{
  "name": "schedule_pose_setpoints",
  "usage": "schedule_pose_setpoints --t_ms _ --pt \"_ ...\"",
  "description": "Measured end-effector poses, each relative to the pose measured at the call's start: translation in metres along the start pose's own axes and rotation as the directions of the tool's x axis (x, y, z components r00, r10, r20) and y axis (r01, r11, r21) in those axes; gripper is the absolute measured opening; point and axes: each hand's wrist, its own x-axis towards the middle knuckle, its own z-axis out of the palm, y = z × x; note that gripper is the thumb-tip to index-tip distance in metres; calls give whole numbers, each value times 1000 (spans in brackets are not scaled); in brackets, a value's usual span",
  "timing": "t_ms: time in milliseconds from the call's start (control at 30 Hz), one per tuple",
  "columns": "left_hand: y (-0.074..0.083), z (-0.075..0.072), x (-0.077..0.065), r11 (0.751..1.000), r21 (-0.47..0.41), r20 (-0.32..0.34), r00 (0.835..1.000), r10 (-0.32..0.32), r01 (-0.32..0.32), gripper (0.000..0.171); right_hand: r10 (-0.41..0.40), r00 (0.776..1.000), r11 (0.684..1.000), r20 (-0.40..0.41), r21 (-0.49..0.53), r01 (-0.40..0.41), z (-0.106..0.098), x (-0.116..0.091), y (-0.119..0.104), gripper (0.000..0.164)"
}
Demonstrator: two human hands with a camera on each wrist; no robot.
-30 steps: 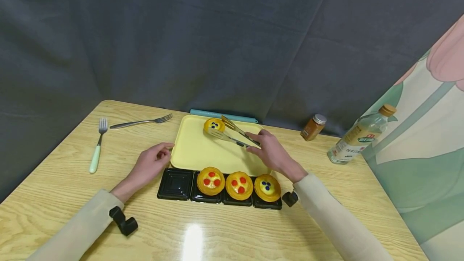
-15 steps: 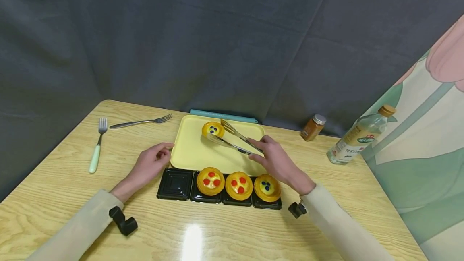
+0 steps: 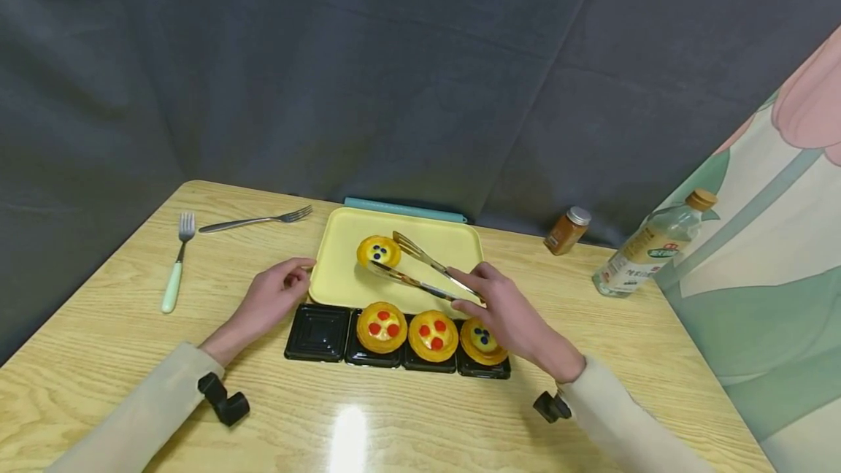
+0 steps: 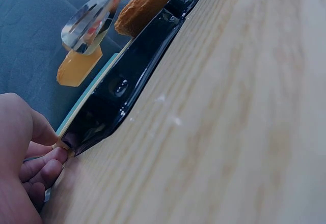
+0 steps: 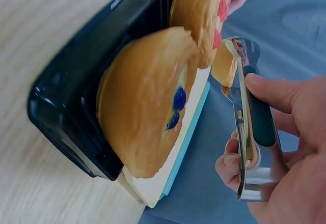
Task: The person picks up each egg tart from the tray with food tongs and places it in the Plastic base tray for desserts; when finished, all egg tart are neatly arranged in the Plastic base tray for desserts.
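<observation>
My right hand [image 3: 515, 316] grips a pair of metal tongs [image 3: 415, 282] with dark grips, thumb on one arm. Between the tongs' tips is a tart [image 3: 377, 251] with blue berries, over the yellow tray [image 3: 342, 283]. The left wrist view shows this tart raised above the tray's edge. My left hand [image 3: 276, 296] pinches the tray's left edge between thumb and finger. Along the tray's front stands a row of black square holders. The leftmost black holder [image 3: 318, 333] is bare; others bear two red-topped tarts [image 3: 382, 328] and a blue-topped tart [image 3: 485, 341].
A green-handled fork [image 3: 174, 276] and a metal fork [image 3: 256, 223] lie at the left. Behind the tray is a long teal object [image 3: 406, 210]. A spice jar [image 3: 568, 231] and a clear bottle [image 3: 650, 247] stand at the right.
The tongs and the blue-topped tart have moved toward me and slightly left over the tray. My right hand has drawn back toward me. The left hand has stayed in place.
</observation>
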Motion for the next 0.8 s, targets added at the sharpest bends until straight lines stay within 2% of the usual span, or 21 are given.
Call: schedule_pose_setpoints --t_ms 567,800 --pt "2 -1 1 1000 18 1 1000 6 -6 37 -83 996 996 -11 40 84 4 -23 -22 52" --pt "-1 0 2 1000 26 1 1000 9 -9 37 -100 995 994 29 57 98 8 -25 -34 51"
